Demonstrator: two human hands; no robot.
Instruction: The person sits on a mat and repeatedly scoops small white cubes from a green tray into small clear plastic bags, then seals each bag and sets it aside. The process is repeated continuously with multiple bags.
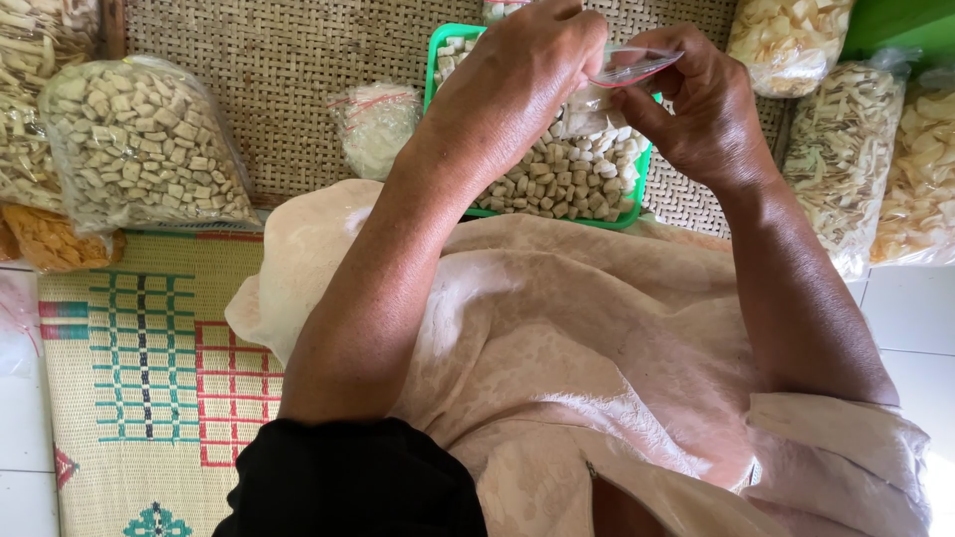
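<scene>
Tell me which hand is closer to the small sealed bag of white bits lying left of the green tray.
Left. The left hand is just right of that small sealed bag, over the green tray; the right hand is farther right, past the tray's far side.

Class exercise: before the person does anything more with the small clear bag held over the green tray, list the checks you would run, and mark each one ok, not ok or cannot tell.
1. Both hands on the small clear bag: ok; left hand and right hand pinch its top edge.
2. Bag above the green tray, so spills land inside: ok.
3. Tray holds pale cracker pieces: ok, well filled.
4. Bag mouth open or sealed: cannot tell, fingers cover it.
5. How full the bag is: cannot tell.
6. Large filled bags stand apart from the hands: ok.
</scene>
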